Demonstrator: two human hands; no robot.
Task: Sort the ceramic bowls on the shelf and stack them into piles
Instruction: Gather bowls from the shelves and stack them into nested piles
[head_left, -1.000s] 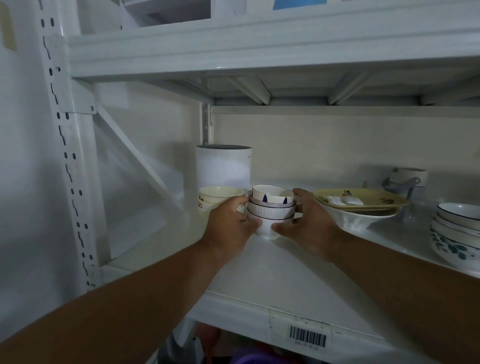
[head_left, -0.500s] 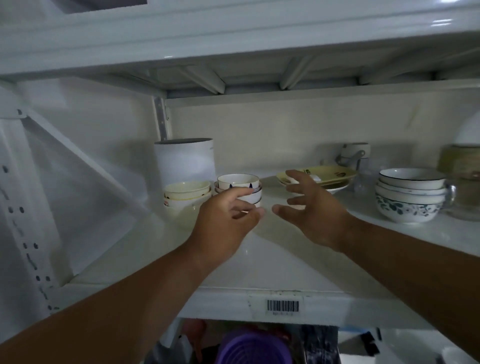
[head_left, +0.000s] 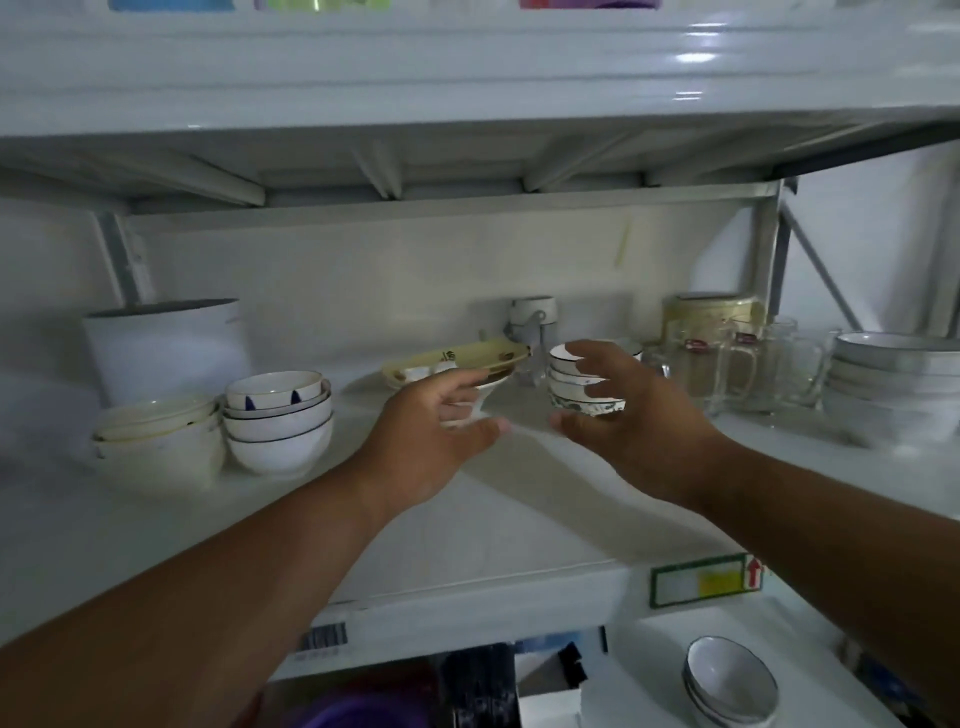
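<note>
hands reach over the white shelf (head_left: 519, 525) in the head view, both with fingers spread and holding nothing. left hand (head_left: 436, 431) hovers before the yellow dish (head_left: 457, 358); right hand (head_left: 628, 421) sits just in front of a small stack of dark-rimmed bowls (head_left: 571, 384) — contact unclear. bare shelf lies between hands and front edge. two finished piles, cream bowls (head_left: 156, 441) and blue-marked bowls (head_left: 278, 415), stand touching at the left beside a white canister (head_left: 166, 348); glass mugs (head_left: 737, 364) crowd the right.

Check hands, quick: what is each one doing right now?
Left hand: open, fingers loosely spread, holding nothing.
Right hand: open, fingers spread before the stack of dark-rimmed bowls; contact cannot be told.
</note>
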